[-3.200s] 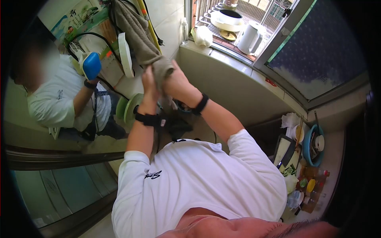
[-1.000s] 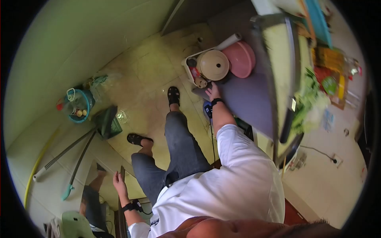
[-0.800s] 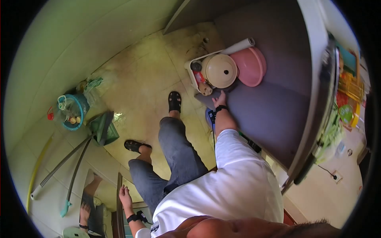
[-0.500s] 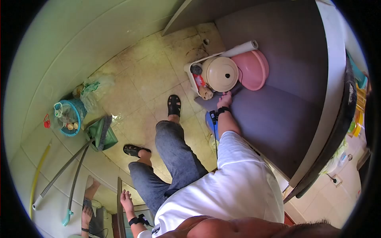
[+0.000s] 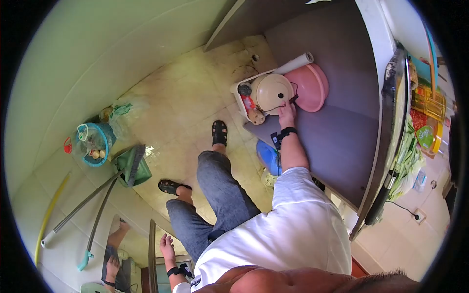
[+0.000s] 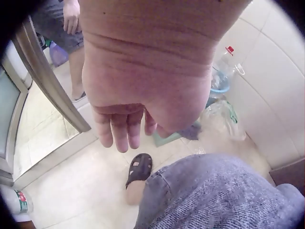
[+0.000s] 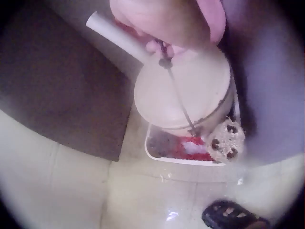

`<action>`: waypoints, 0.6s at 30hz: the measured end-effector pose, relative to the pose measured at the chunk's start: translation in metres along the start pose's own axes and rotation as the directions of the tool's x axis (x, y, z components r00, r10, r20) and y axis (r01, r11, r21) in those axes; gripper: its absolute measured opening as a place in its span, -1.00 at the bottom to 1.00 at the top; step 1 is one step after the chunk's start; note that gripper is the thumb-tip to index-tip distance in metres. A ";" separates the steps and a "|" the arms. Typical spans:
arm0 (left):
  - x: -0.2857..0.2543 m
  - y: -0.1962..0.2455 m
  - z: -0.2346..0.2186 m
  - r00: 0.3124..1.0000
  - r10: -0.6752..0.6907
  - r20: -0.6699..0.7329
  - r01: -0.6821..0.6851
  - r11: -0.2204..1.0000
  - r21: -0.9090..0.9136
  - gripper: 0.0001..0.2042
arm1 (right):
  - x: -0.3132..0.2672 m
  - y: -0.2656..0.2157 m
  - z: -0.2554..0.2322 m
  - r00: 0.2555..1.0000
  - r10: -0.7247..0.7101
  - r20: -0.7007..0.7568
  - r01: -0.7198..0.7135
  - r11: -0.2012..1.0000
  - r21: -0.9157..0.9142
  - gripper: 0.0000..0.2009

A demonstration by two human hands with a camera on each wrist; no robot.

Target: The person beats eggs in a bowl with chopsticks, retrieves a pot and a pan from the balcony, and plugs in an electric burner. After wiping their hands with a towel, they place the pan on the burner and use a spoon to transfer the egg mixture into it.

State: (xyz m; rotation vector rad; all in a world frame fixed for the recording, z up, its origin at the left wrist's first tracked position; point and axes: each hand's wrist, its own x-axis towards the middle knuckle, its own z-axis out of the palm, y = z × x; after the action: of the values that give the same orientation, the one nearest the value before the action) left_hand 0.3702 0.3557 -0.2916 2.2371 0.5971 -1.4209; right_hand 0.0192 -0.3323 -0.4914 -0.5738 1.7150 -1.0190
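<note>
In the head view my right hand (image 5: 287,115) reaches low and grips the dark grip (image 5: 293,98) of a thin wire handle on a cream lidded pot (image 5: 272,92). The lid has a black knob (image 5: 280,95). In the right wrist view the wire handle (image 7: 177,93) runs from the curled fingers to the pot's side. The pot stands in a white rack (image 7: 155,157) with a dried loofah piece (image 7: 228,143) and a red-and-white packet (image 7: 193,147). My left hand (image 6: 147,90) hangs down at my side with loose fingers, holding nothing.
A pink basin (image 5: 315,88) and a white roll (image 5: 295,63) lie against the pot, beside a grey panel (image 5: 337,127). A green dustpan (image 5: 139,171) and a blue bucket (image 5: 105,146) stand left. At right, a knife (image 5: 383,198) lies at the counter edge.
Both hands earlier held a hanging towel. The view then turned down to the floor and low cupboard. My right hand reached the pot and raised its wire handle; my left hand dropped.
</note>
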 end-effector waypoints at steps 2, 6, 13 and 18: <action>-0.005 -0.001 0.000 1.000 -0.005 0.014 0.005 1.000 0.019 -0.61 | -0.012 -0.026 0.021 0.977 0.209 -0.028 -0.202 0.966 0.163 -0.88; -0.010 -0.014 -0.006 1.000 -0.001 0.005 0.001 1.000 0.002 -0.62 | 0.010 -0.013 0.015 0.986 0.140 0.095 -0.149 0.983 0.106 -0.91; -0.015 -0.035 -0.027 0.997 -0.066 -0.026 0.065 0.997 -0.040 -0.63 | 0.001 -0.031 0.025 0.997 0.053 0.064 -0.064 0.981 0.185 -0.96; -0.013 -0.041 -0.029 0.997 -0.077 0.000 0.077 0.997 -0.022 -0.62 | -0.011 -0.054 0.028 0.994 -0.028 0.106 -0.004 0.957 0.290 -0.94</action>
State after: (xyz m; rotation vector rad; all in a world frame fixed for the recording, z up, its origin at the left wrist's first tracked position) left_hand 0.3642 0.4038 -0.2736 2.2196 0.7025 -1.4441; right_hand 0.0441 -0.3626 -0.4434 -0.4410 1.4339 -1.2000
